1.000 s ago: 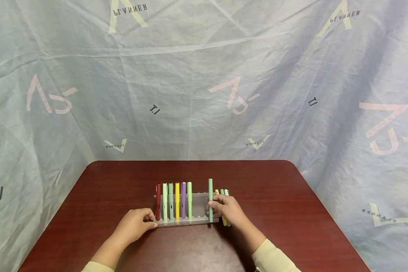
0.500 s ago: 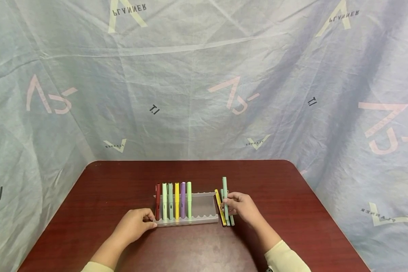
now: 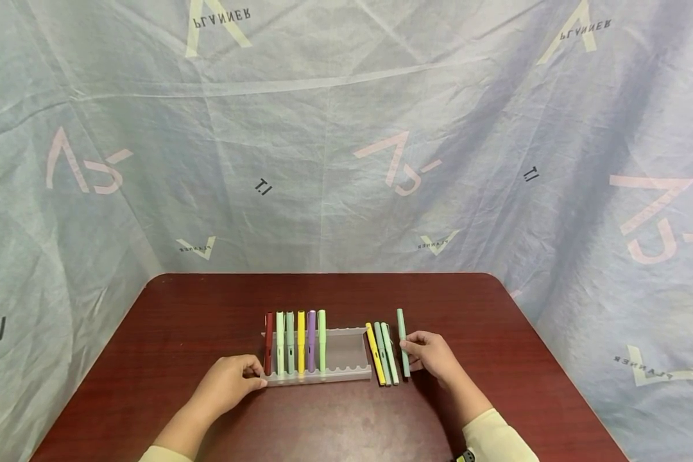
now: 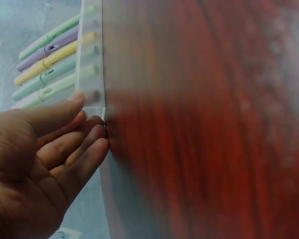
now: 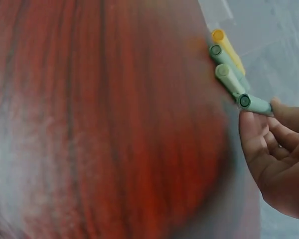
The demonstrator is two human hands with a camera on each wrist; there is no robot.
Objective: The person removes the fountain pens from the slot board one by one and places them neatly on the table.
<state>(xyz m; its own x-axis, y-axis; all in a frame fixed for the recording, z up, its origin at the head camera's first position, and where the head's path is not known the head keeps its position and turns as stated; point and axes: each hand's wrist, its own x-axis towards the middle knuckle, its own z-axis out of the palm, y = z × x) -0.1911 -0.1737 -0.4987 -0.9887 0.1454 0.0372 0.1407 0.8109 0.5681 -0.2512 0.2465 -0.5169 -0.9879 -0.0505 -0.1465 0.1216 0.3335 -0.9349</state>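
Note:
My right hand (image 3: 436, 356) pinches a grey-green pen (image 3: 403, 343) between thumb and fingers, right of three loose pens. In the right wrist view the end of this held pen (image 5: 256, 104) points toward the camera, close to the loose ones. My left hand (image 3: 231, 382) holds the near left corner of a clear plastic pen rack (image 3: 346, 373). The left wrist view has the thumb (image 4: 65, 112) at the rack's corner. Across the rack's left part lie several pens: dark red (image 3: 268, 343), pale green, grey-green, yellow (image 3: 301, 340), purple (image 3: 312, 340) and light green (image 3: 322, 340).
Between the rack and my right hand lie a yellow pen (image 3: 375, 353), a grey-green pen (image 3: 382, 353) and a pale green pen (image 3: 389, 353), side by side on the dark red table (image 3: 208, 321). A grey printed cloth (image 3: 323, 160) hangs behind and at the sides.
My right hand has carried the grey-green pen rightward from above the rack's right end, past the loose pens, and lower toward the table. My left hand stays at the rack's corner.

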